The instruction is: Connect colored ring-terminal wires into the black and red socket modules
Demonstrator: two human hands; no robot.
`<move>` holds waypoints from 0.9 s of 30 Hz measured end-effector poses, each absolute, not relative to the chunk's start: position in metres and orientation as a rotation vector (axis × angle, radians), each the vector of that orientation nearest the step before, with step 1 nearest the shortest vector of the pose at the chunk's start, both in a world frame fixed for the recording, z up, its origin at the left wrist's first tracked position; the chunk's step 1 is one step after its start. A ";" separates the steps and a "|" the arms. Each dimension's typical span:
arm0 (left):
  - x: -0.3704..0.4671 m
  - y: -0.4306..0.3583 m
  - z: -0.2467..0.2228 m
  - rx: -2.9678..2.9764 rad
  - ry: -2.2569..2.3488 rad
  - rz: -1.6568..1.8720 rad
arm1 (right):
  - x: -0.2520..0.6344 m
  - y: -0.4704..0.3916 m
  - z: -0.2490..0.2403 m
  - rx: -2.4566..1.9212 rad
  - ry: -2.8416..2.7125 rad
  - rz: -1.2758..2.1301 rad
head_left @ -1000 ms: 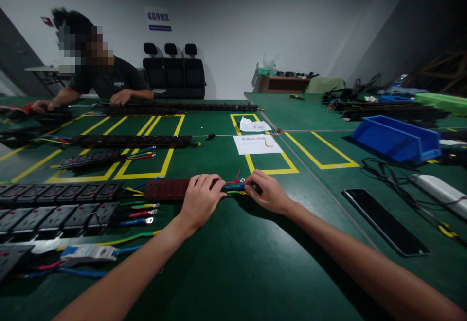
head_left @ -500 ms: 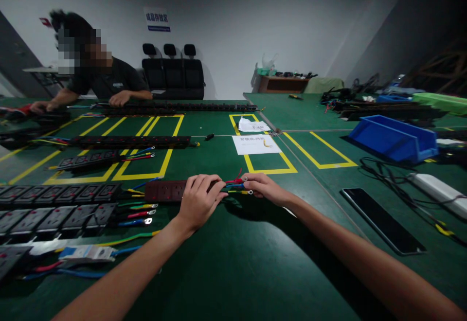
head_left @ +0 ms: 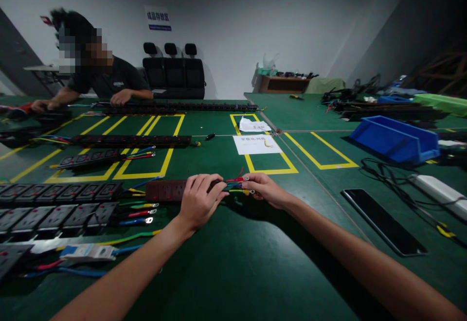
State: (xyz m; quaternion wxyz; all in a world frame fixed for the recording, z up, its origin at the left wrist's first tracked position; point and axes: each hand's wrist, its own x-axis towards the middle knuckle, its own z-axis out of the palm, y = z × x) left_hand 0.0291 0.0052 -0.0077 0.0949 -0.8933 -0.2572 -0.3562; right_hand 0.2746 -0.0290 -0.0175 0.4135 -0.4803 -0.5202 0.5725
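A dark red socket strip [head_left: 166,191] lies across the green table in front of me. My left hand [head_left: 200,197] is wrapped over its right end, covering part of the strip. Red, blue and yellow-green wires [head_left: 233,184] with ring terminals come out of that end. My right hand [head_left: 263,188] pinches the blue wire near its tip, with the red wire's terminal just above the fingers. The yellow-green wire's ring terminal [head_left: 251,192] hangs free below them. Black socket strips [head_left: 58,218] with loose wire ends are lined up to the left.
A phone [head_left: 383,221], a white power strip [head_left: 443,192] with black cables and a blue bin [head_left: 396,138] are on the right. Paper labels [head_left: 255,144] lie ahead among yellow tape outlines. Across the table a person [head_left: 105,78] handles long black strips.
The hands and the socket strip stay nearly in place. My right fingers shift very slightly left along the wires, and the whole view drifts a little.
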 end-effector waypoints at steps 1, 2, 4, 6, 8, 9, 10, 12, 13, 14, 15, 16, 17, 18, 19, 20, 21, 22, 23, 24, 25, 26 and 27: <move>0.029 0.005 -0.007 -2.643 -0.761 -1.062 | 0.275 -0.029 -0.017 -1.202 -1.311 1.442; 0.029 0.004 -0.007 -2.638 -0.755 -1.070 | 0.275 -0.029 -0.016 -1.195 -1.317 1.445; 0.029 0.003 -0.006 -2.628 -0.731 -1.094 | 0.277 -0.030 -0.015 -1.173 -1.348 1.458; 0.029 0.002 -0.006 -2.623 -0.693 -1.122 | 0.280 -0.030 -0.013 -1.133 -1.407 1.467; 0.029 0.002 -0.006 -2.614 -0.653 -1.149 | 0.282 -0.031 -0.013 -1.093 -1.470 1.462; 0.029 0.002 -0.006 -2.610 -0.639 -1.160 | 0.283 -0.031 -0.013 -1.084 -1.485 1.457; 0.029 0.003 -0.007 -2.606 -0.629 -1.168 | 0.283 -0.031 -0.014 -1.088 -1.483 1.452; 0.029 0.004 -0.007 -2.609 -0.627 -1.173 | 0.283 -0.031 -0.016 -1.128 -1.445 1.450; 0.029 0.004 -0.007 -2.614 -0.630 -1.170 | 0.282 -0.031 -0.017 -1.152 -1.420 1.446; 0.029 0.004 -0.008 -2.621 -0.634 -1.165 | 0.282 -0.031 -0.018 -1.173 -1.402 1.441; 0.029 0.005 -0.008 -2.627 -0.637 -1.158 | 0.281 -0.031 -0.018 -1.186 -1.391 1.435; 0.029 0.005 -0.008 -2.632 -0.639 -1.151 | 0.280 -0.031 -0.018 -1.190 -1.385 1.431; 0.029 0.005 -0.008 -2.636 -0.641 -1.143 | 0.280 -0.031 -0.018 -1.187 -1.383 1.430; 0.029 0.005 -0.008 -2.639 -0.644 -1.133 | 0.279 -0.032 -0.017 -1.184 -1.386 1.430; 0.029 0.005 -0.008 -2.642 -0.648 -1.123 | 0.278 -0.032 -0.016 -1.183 -1.393 1.431; 0.029 0.005 -0.008 -2.645 -0.652 -1.111 | 0.277 -0.032 -0.015 -1.182 -1.406 1.426; 0.029 0.005 -0.008 -2.648 -0.656 -1.101 | 0.276 -0.032 -0.015 -1.183 -1.420 1.414; 0.029 0.005 -0.008 -2.653 -0.658 -1.090 | 0.275 -0.033 -0.014 -1.183 -1.432 1.398; 0.029 0.005 -0.009 -2.658 -0.659 -1.081 | 0.274 -0.033 -0.014 -1.182 -1.436 1.381; 0.029 0.005 -0.009 -2.664 -0.660 -1.072 | 0.273 -0.033 -0.014 -1.179 -1.430 1.367; 0.029 0.005 -0.009 -2.669 -0.664 -1.065 | 0.272 -0.033 -0.014 -1.174 -1.416 1.357; 0.029 0.005 -0.009 -2.671 -0.672 -1.060 | 0.272 -0.033 -0.015 -1.168 -1.396 1.351; 0.029 0.005 -0.010 -2.669 -0.681 -1.055 | 0.272 -0.033 -0.015 -1.163 -1.377 1.348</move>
